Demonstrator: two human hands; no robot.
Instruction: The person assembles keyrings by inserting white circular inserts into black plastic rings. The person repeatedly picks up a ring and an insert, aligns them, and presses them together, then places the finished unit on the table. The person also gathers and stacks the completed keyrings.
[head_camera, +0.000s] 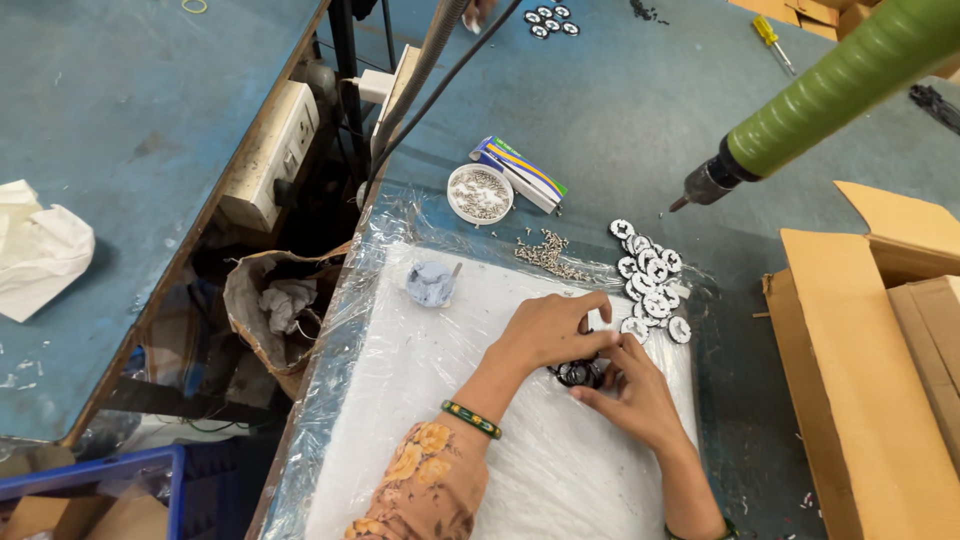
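— Hands at the bench: what are they on?

— My left hand (548, 330) and right hand (632, 392) meet over a small black round part (580, 374) on the plastic-wrapped white pad (430, 400), fingers of both pinching it.

— Which step?

— Seating the piece, I judge; fastening likely needs a loose screw (545, 253) beyond, by the white discs (650, 275), then the hanging green screwdriver (800, 105).
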